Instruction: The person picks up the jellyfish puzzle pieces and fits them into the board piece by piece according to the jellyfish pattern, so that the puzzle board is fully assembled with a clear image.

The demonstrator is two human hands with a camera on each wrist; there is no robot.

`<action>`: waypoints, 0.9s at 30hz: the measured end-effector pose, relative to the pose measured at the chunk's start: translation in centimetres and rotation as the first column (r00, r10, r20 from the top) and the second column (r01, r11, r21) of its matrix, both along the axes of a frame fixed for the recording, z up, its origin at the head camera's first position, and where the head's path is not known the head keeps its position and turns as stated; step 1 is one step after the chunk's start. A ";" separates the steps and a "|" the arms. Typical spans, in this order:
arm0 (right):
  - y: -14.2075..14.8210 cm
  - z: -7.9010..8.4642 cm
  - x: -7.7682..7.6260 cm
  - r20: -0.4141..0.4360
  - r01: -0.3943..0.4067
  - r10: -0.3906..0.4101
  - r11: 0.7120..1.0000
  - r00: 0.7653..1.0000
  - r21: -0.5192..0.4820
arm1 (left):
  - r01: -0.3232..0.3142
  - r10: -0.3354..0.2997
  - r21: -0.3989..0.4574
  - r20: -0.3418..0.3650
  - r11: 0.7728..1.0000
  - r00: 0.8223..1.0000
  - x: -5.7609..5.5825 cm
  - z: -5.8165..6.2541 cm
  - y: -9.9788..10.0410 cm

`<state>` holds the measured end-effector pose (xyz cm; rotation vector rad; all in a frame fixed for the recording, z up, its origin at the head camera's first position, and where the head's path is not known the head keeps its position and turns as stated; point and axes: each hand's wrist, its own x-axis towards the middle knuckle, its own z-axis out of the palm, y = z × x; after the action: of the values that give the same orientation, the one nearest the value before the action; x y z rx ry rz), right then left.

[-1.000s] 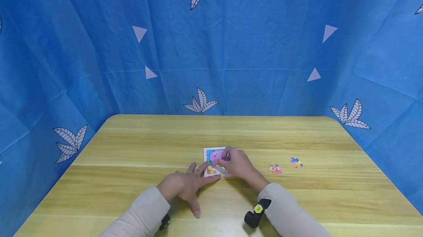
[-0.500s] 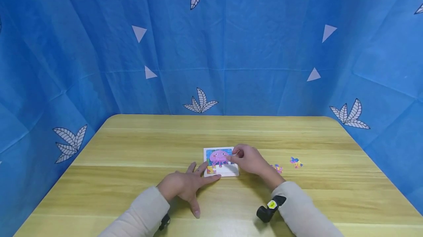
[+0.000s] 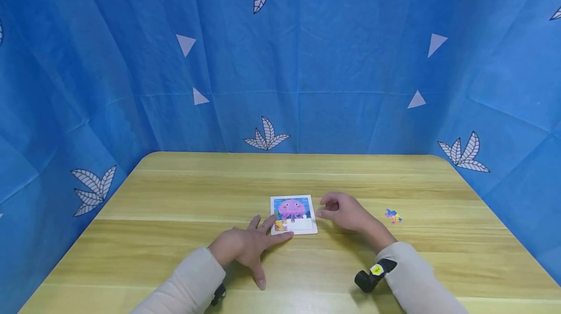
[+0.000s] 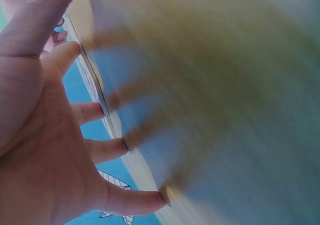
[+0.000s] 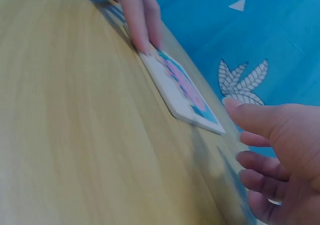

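A small white-framed jigsaw board [image 3: 312, 226] lies flat on the table, also seen edge-on in the right wrist view. Its upper part shows a pink jellyfish on blue; a yellow piece fills the lower left corner, and the lower right is bare white. With fingers spread, my left hand [image 3: 250, 246] touches the board's left and lower edges. My right hand [image 3: 344, 212] hovers just right of the board, fingers loosely bent, with a gap between thumb and fingers and nothing visible in it. Beyond it lies a loose blue and yellow jigsaw piece [image 3: 393, 215].
The wooden table [image 3: 197, 182] stretches out on all sides of the board. A blue curtain [image 3: 333, 61] with white leaf and triangle prints hangs along its back and sides. A black wrist strap mount [image 3: 370, 277] sits at the right sleeve.
My right hand has moved right, off the board, uncovering the jellyfish's right side. The loose pink and yellow pieces are now hidden behind the right hand and wrist. My left hand stays put.
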<state>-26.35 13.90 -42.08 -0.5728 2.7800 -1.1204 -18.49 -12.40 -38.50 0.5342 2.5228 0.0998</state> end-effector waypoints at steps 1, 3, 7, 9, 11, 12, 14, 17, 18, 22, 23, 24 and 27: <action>0.3 0.1 0.0 0.005 -0.002 0.002 1.000 1.000 0.001 | 0.000 0.000 0.001 0.000 1.000 1.000 0.0 0.0 0.0; 1.0 0.2 -0.1 0.020 0.003 -0.003 1.000 1.000 -0.002 | -0.001 0.001 0.002 -0.001 1.000 1.000 0.0 0.0 0.0; 2.2 0.8 0.0 0.040 0.011 -0.011 1.000 0.999 0.003 | -0.004 0.004 0.004 0.001 1.000 1.000 0.1 0.1 0.0; 2.9 1.0 0.1 0.048 0.016 -0.017 1.000 0.999 0.008 | -0.005 0.005 0.006 0.001 1.000 1.000 0.1 0.1 0.0; 3.5 1.2 0.3 0.060 0.014 -0.014 1.000 0.998 0.010 | -0.002 0.002 0.005 0.002 1.000 1.000 0.1 0.1 0.0; 3.8 1.2 0.4 0.066 0.011 -0.012 1.000 0.998 0.009 | -0.002 0.002 0.004 0.001 1.000 1.000 0.2 0.1 0.0; 4.3 1.3 0.6 0.068 0.003 -0.004 1.000 0.998 0.006 | -0.001 0.001 0.002 0.002 1.000 1.000 0.1 0.1 0.0; 5.1 1.4 0.8 0.062 0.001 -0.002 1.000 0.998 0.014 | -0.002 0.002 0.000 0.002 1.000 1.000 0.1 0.1 0.0; 5.4 1.4 0.8 0.065 0.000 -0.001 1.000 0.998 0.010 | -0.003 0.003 0.000 0.003 1.000 1.000 0.1 0.1 0.0; 6.4 1.2 0.8 0.097 -0.005 0.007 1.000 0.995 -0.021 | -0.004 0.004 0.004 0.007 1.000 1.000 0.1 0.1 0.0; 6.7 1.1 0.8 0.102 -0.014 0.017 0.999 0.995 -0.029 | -0.004 0.004 0.004 0.008 1.000 1.000 0.1 0.1 0.0; 6.9 1.1 0.9 0.118 -0.015 0.020 0.999 0.993 -0.043 | -0.004 0.004 0.005 0.009 1.000 1.000 0.1 0.1 0.0; 7.6 1.0 1.0 0.132 -0.031 0.038 0.998 0.991 -0.056 | -0.004 0.004 0.010 0.009 1.000 1.000 0.1 0.1 -0.1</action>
<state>-25.37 21.47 -41.11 -0.5284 2.6254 -1.1838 -18.38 -12.46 -38.43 0.5310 2.5156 0.1161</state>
